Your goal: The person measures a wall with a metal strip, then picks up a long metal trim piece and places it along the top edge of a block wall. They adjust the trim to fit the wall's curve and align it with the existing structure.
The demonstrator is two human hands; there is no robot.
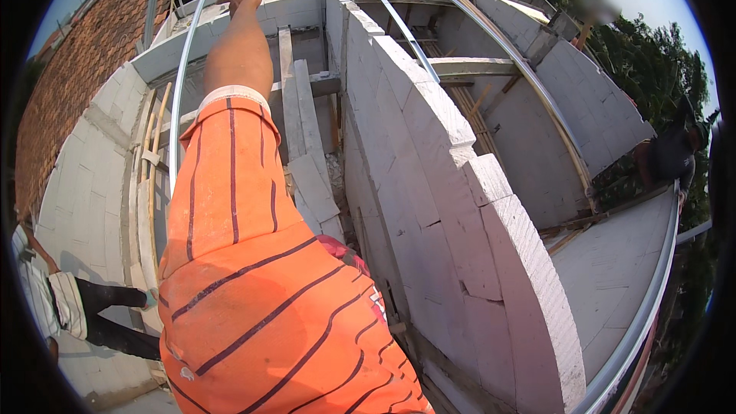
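Observation:
My left arm, in an orange sleeve with dark stripes (pixel 233 184), stretches away from me toward the far wall. At its end my left hand (pixel 244 0) is over the pale top of the far wall (pixel 287 6), wrist bent and fingers pointing left. The fingers are small at this distance; they look stretched out, and I see nothing held in them. Close to the left of the fingertips is the upper end of a long, shiny metal profile (pixel 184 69), whose lower part runs behind my sleeve. My right hand is out of view.
A white block wall with a stepped top (pixel 429 107) divides the rooms below. Grey planks (pixel 307 119) lean beside it. More metal profiles (pixel 402 31) cross the walls. A person (pixel 100 307) stands at left; another (pixel 675 153) touches a metal profile (pixel 648 322) at right.

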